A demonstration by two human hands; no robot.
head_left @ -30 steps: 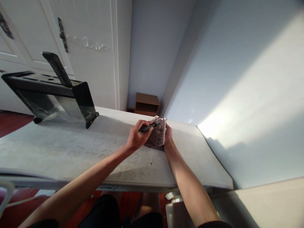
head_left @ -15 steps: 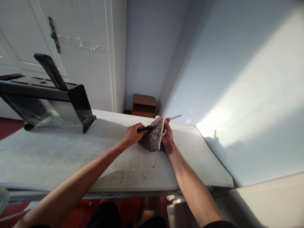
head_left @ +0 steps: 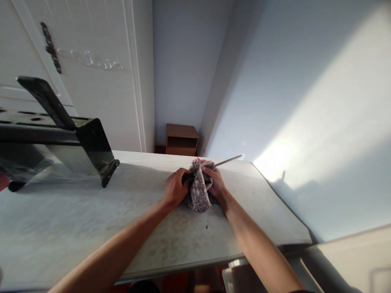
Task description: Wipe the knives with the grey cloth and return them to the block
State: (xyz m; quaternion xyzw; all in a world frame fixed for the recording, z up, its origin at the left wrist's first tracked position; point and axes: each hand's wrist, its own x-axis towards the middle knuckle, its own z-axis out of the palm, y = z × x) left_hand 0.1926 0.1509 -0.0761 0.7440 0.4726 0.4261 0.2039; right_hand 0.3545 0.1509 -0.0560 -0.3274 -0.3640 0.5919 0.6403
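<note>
My left hand (head_left: pixel 175 188) is closed around the black handle of a knife (head_left: pixel 229 160). The knife's narrow blade points right and slightly away from me, with its middle hidden under a grey-and-white fuzzy cloth (head_left: pixel 200 197). My right hand (head_left: pixel 217 182) grips this cloth, folded around the blade, and the bare tip sticks out past my fingers. A loose fold of the cloth hangs down between my hands, just above the white tabletop (head_left: pixel 146 228).
At the left stands a black knife holder (head_left: pixel 93 142) with clear sides and one black-handled knife (head_left: pixel 50 103) slotted in it. A small brown cabinet (head_left: pixel 182 131) is beyond the table's far edge. A wall (head_left: pixel 305 101) borders the right side. A small dark red speck (head_left: pixel 207 226) marks the tabletop.
My right hand has bunched the cloth more tightly around the blade, and more of the tip now shows. The view has shifted, so the knife holder sits further left.
</note>
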